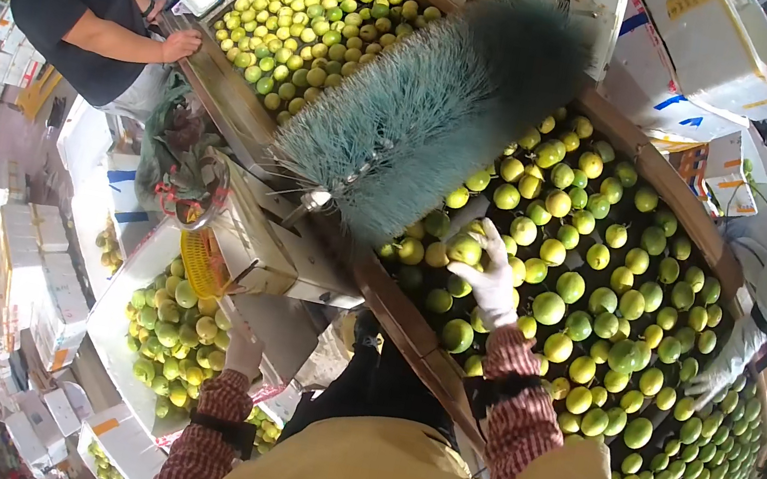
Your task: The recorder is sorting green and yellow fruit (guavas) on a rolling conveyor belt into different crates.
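My right hand, in a white glove, has its thumb and fingers around a yellow-green round fruit. It is above the dark bed of a wooden-sided sorting line, where many similar fruits lie spread out. Just beyond it, a large teal bristle roller brush spans the line. My left hand, also pale-gloved, is low on the left at the edge of a white foam box heaped with green and yellow fruits. Its fingers are too indistinct to tell whether they grip anything.
A yellow plastic basket leans above the foam box. Past the brush, paler fruits fill another section, with a person in dark clothing beside it. Another person's gloved hand reaches in from the right. Foam boxes are stacked behind.
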Demonstrator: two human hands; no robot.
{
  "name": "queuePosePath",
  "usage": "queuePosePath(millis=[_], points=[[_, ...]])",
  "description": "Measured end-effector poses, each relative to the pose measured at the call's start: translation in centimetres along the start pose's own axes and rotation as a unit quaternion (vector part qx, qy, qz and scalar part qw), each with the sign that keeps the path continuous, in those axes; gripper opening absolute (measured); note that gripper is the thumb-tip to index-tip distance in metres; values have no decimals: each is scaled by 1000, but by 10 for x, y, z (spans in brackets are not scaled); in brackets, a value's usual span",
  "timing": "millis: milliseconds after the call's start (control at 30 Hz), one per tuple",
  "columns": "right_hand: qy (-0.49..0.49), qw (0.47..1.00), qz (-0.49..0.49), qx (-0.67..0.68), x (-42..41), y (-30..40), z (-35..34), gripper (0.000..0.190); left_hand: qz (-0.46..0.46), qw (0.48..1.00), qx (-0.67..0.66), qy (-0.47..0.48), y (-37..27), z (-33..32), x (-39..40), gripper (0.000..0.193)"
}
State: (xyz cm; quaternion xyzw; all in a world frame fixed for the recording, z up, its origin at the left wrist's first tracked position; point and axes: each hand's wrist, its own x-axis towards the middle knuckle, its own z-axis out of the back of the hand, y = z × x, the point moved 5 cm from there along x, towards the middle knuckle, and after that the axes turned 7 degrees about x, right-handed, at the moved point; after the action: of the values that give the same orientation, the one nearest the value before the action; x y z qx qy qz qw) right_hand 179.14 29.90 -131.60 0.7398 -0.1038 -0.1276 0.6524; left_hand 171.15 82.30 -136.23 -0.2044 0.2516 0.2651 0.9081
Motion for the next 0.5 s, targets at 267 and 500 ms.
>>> queuePosePath(millis=[267,500], points=[[68,917,-108,379,-65,67,12,70,-10,998,66,-21,0,0,9,85],[104,867,-117,473,-84,83,8,86,-10,996,86,-29,-6,6,5,89]])
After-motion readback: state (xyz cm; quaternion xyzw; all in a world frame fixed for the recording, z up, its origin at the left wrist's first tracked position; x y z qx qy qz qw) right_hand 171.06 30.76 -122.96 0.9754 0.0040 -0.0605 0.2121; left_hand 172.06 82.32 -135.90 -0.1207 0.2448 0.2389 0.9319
